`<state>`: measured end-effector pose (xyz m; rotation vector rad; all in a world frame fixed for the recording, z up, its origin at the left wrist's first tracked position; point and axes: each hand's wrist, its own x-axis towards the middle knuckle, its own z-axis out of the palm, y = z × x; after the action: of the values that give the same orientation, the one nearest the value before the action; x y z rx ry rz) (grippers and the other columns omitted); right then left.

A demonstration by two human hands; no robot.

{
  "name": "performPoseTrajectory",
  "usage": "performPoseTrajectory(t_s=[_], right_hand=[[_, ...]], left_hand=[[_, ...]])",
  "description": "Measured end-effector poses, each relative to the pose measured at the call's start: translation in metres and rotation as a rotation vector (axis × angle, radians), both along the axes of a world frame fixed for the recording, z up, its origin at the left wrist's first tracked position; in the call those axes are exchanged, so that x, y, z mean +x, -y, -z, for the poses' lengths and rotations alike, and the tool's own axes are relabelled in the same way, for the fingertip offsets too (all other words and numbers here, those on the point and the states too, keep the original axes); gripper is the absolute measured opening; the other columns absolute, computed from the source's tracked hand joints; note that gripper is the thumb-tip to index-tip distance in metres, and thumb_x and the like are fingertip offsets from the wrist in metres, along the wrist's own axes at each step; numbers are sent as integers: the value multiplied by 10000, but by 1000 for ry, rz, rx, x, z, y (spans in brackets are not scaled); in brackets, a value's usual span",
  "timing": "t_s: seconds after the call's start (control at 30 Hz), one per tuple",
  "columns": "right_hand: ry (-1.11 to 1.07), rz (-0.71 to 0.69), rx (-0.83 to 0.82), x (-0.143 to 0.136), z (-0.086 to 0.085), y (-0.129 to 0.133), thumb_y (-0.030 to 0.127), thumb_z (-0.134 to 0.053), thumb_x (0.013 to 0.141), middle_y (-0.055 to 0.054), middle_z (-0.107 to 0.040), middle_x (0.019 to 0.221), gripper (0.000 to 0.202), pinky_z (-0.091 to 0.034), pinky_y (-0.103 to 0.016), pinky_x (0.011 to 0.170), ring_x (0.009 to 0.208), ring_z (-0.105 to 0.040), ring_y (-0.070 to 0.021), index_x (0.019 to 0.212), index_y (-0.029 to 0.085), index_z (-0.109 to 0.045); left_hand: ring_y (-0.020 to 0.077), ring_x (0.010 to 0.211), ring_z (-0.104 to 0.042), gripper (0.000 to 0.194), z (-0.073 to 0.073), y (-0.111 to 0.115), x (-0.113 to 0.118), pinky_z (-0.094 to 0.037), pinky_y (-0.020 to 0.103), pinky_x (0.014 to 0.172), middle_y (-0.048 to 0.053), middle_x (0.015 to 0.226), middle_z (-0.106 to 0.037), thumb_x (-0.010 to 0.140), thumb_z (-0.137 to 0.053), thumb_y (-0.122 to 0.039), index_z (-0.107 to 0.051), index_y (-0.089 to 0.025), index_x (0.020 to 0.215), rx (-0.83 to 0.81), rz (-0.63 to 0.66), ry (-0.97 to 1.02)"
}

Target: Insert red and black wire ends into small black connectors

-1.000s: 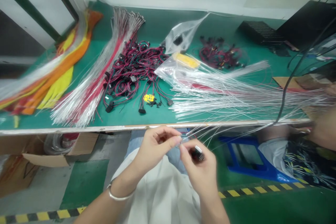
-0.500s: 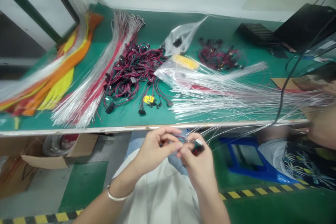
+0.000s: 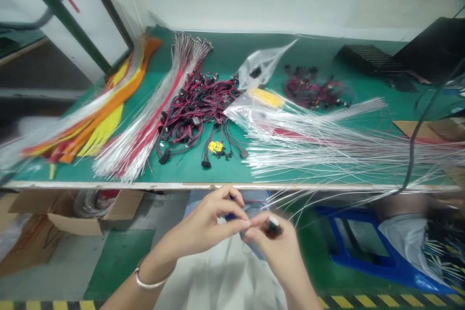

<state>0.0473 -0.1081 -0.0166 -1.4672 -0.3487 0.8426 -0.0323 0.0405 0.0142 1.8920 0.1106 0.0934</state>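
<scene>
My left hand [image 3: 210, 220], below the table's front edge, pinches thumb and fingers together on something too small to make out. Its fingertips meet those of my right hand [image 3: 274, 240], which is closed around a dark connector [image 3: 274, 226] with a white part. Thin red and dark wires run by the fingers. On the green table beyond lies a tangle of red and black wire harnesses [image 3: 207, 101]. In front of it are small yellow pieces [image 3: 215, 147] and small black pieces [image 3: 223, 154].
White and red wires [image 3: 145, 121] and orange and yellow strips [image 3: 123, 92] lie left. Clear bags [image 3: 259, 65] and a fan of white wires [image 3: 319, 145] lie right. Cardboard boxes [image 3: 74, 223] stand below left; a person's leg and blue stool [image 3: 363, 252] are at right.
The view has tilted up and shifted left. My left hand's upper fingers have lifted and spread a little, while both hands' fingertips remain together. The person's arm at the right has left the view.
</scene>
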Motion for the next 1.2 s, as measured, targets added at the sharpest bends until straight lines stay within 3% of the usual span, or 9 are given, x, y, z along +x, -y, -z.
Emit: performPoseTrajectory(t_s=[0.2, 0.33, 0.43, 0.53, 0.63, 0.73, 0.9, 1.03, 1.2], right_hand=[[104, -182, -117, 7, -3, 4, 327, -659, 723, -29, -604, 571, 230, -275, -184, 464, 483, -404, -73, 619, 133, -595], [-83, -246, 27, 8, -2, 3, 369, -663, 731, -63, -663, 674, 235, -333, -188, 519, 589, -536, -119, 808, 148, -639], [-119, -144, 96, 3, -3, -4, 377, -655, 752, -33, -618, 552, 254, -276, -181, 472, 464, -426, -67, 691, 138, -597], [-198, 7, 74, -1, -5, -9, 398, -661, 749, -9, -565, 504, 286, -198, -183, 451, 433, -326, -43, 693, 129, -582], [-285, 105, 72, -2, -7, -7, 418, -684, 721, 15, -517, 472, 307, -140, -189, 444, 418, -270, -33, 763, 129, -590], [-277, 138, 79, -2, -7, -3, 425, -694, 708, 20, -497, 461, 326, -121, -200, 449, 414, -244, -30, 765, 123, -586], [-308, 181, 108, 0, -6, 2, 418, -690, 715, 28, -480, 463, 312, -112, -202, 459, 421, -230, -31, 766, 131, -582], [-233, 182, 109, 5, -1, 2, 415, -646, 759, 29, -468, 453, 283, -158, -185, 442, 413, -272, -41, 754, 137, -592], [66, 128, 109, 6, -6, 1, 335, -585, 817, 35, -449, 424, 220, -309, -171, 446, 407, -394, -59, 705, 148, -609]], left_hand=[[108, 782, -456, 123, 1, -8, -9, -361, 221, 688, 11, 837, -461, 885, -469, -236, -537, -179, 800, -42, -353, 116], [112, 853, -475, 107, -8, -7, -9, -370, 222, 761, 20, 892, -480, 868, -502, -223, -571, -175, 802, 38, -173, 51], [112, 843, -504, 144, -5, -5, -1, -386, 228, 767, 19, 886, -524, 875, -492, -246, -589, -174, 798, 52, -55, 7], [125, 785, -517, 163, 16, -15, 17, -405, 244, 708, 20, 864, -571, 889, -463, -287, -588, -189, 928, 166, -188, -2], [186, 866, -479, 179, 46, -39, 46, -390, 325, 793, 56, 898, -558, 887, -456, -275, -599, -175, 923, 603, -414, -35], [239, 938, -432, 100, 68, -66, 73, -369, 374, 823, 90, 920, -518, 824, -541, -215, -623, -163, 848, 725, -394, -62], [232, 907, -468, 74, 68, -83, 86, -376, 362, 811, 83, 837, -548, 768, -588, -168, -595, -149, 697, 603, -310, -27], [160, 746, -562, 176, 46, -57, 70, -442, 288, 702, 56, 782, -622, 867, -461, -269, -567, -138, 816, 376, -292, -1], [93, 558, -537, 260, 22, -1, 40, -423, 197, 533, 31, 655, -628, 729, -658, -372, -622, -117, 766, -473, -295, -50]])
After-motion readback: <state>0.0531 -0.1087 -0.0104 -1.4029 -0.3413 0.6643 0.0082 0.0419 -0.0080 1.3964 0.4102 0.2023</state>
